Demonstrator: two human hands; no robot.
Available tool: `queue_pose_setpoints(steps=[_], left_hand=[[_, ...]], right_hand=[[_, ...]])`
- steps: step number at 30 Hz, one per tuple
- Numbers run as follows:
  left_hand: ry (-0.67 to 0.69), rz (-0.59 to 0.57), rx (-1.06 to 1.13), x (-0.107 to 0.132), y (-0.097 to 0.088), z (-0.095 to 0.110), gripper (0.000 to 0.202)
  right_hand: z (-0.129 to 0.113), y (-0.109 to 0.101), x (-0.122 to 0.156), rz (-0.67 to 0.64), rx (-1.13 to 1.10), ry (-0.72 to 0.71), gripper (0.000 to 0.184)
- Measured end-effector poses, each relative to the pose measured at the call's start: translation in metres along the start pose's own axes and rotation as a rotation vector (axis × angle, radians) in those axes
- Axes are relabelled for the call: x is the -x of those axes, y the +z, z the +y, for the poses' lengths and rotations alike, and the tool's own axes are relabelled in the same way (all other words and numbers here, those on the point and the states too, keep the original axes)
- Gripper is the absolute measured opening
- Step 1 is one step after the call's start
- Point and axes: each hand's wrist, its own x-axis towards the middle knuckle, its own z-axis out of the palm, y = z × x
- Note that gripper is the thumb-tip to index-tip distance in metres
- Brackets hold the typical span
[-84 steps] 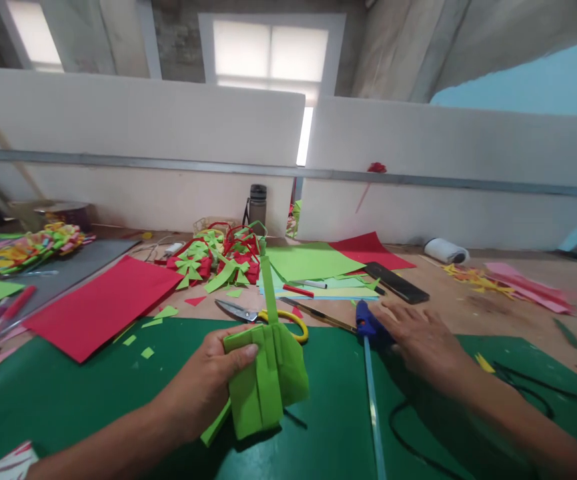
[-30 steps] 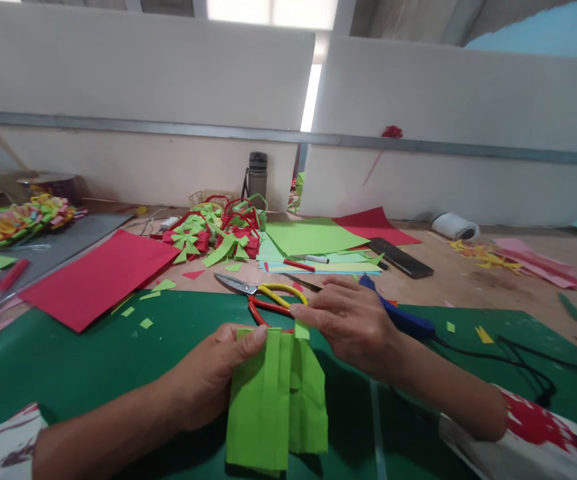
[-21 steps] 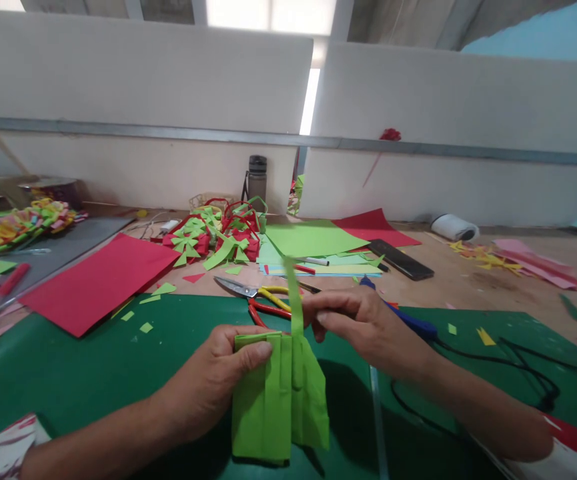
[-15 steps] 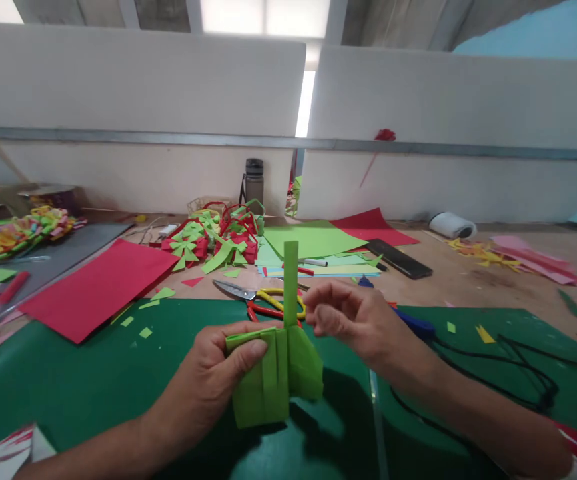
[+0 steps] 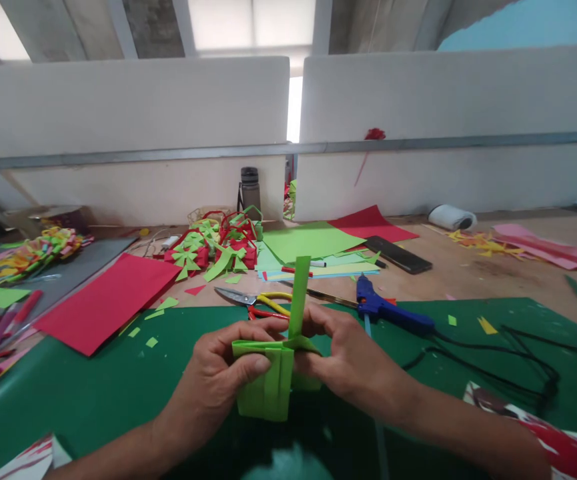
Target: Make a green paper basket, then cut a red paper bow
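Note:
A folded light-green paper bag [image 5: 265,390] is held up over the green mat [image 5: 133,387]. My left hand [image 5: 223,373] is closed on its left side, thumb on the front panel and fingers behind. A narrow green paper strip [image 5: 299,293] stands upright from the bag's top edge. My right hand [image 5: 343,347] pinches the bag's right side at the base of the strip, and its fingers hide part of that side. Beyond the hands lie scissors [image 5: 258,300] with yellow and red handles, their grips partly covered. A blue glue gun [image 5: 388,310] rests to the right.
Small red and green paper bags [image 5: 213,247] stand behind the scissors. Red paper [image 5: 113,300] lies at left, green sheets [image 5: 313,240] at the back. A phone [image 5: 398,255], a bottle [image 5: 250,190] and a white roll [image 5: 452,217] are on the table. A black cord [image 5: 498,367] loops at right.
My right hand has moved in from beside the strip and now grips the bag's right side. The strip leans slightly right. The view has tilted, and more of the glue gun shows.

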Motion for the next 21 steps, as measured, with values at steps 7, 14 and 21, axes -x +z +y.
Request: queue_pose_setpoints(steps=[7, 14, 21], left_hand=[[0.009, -0.001, -0.042, 0.0, 0.006, 0.004, 0.006], [-0.074, -0.009, -0.003, 0.0, 0.006, 0.002, 0.01], [-0.083, 0.055, 0.141, -0.002, 0.004, -0.001, 0.011]], right_hand=[[0.0, 0.005, 0.001, 0.014, -0.064, 0.052, 0.032], [-0.002, 0.001, 0.001, 0.008, -0.048, 0.05, 0.029], [-0.001, -0.014, -0.001, 0.251, 0.305, -0.196, 0.017]])
